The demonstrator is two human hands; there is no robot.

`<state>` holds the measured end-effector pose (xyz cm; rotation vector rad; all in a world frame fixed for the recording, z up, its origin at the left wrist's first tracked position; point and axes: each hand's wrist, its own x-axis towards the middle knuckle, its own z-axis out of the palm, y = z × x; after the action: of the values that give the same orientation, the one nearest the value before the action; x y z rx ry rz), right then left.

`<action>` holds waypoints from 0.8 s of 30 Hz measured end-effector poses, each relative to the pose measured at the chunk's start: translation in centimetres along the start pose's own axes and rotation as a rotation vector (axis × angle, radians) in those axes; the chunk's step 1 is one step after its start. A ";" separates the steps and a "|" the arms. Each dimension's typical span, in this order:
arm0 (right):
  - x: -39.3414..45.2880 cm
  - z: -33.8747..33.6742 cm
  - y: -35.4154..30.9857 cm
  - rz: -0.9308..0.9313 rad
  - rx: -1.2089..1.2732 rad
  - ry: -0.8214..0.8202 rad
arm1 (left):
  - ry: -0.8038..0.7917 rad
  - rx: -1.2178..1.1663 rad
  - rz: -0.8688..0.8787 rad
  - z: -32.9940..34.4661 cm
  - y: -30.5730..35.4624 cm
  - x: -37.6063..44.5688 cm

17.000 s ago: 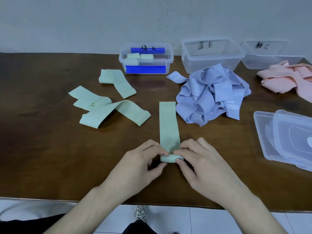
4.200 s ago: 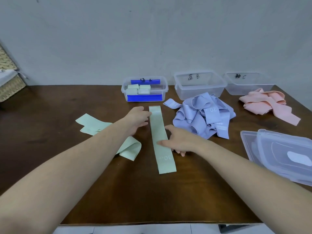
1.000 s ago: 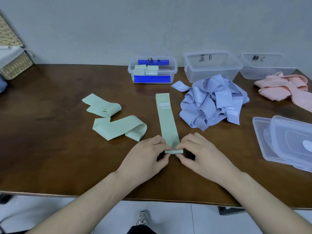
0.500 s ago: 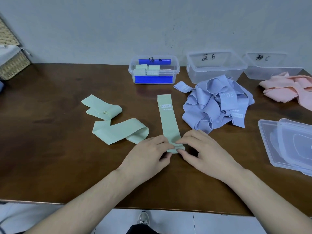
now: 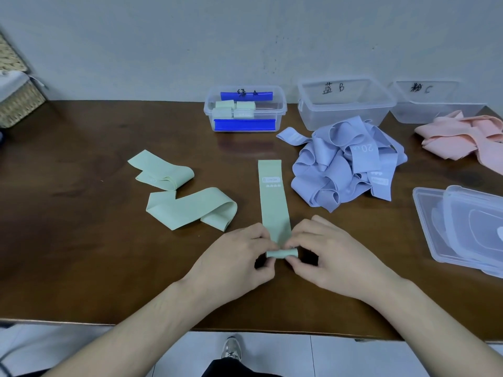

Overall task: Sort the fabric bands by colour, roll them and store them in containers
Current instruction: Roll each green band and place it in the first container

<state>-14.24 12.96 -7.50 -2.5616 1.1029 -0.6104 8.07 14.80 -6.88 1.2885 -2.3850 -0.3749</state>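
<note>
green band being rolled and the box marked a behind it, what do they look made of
Green band: seemingly a soft, matte woven or knit fabric, probably elastic; it lies limp and curls into a roll where both hands pinch its near end.

Box: clear, glossy, rigid plastic; the rolled green bands inside show through its wall, and its clips are blue.

A dark brown wooden table point(image 5: 81, 254) with a glossy, reflective top stands against a pale grey-blue wall point(image 5: 163, 44) marked with small dark specks. At the far left edge sits a woven wicker basket point(image 5: 19, 104) with a white cloth lining point(image 5: 9, 83) folded over its rim. Below the table's near edge lies a light tiled floor point(image 5: 340, 357), on which one grey shoe point(image 5: 231, 348) shows above a dark trouser leg point(image 5: 236, 370).
</note>
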 end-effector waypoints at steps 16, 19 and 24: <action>-0.3 0.3 -0.5 0.040 0.027 0.050 | 0.008 -0.065 -0.103 -0.2 0.2 -0.8; -0.3 0.6 -0.5 0.024 0.006 0.055 | -0.002 -0.070 -0.120 -0.2 0.0 -0.7; 0.3 0.7 0.1 0.060 0.020 0.038 | 0.040 -0.052 -0.070 -0.1 0.0 -0.8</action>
<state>-13.79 12.78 -8.08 -2.5002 1.1749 -0.6550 8.49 15.44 -6.96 1.3462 -2.2865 -0.4248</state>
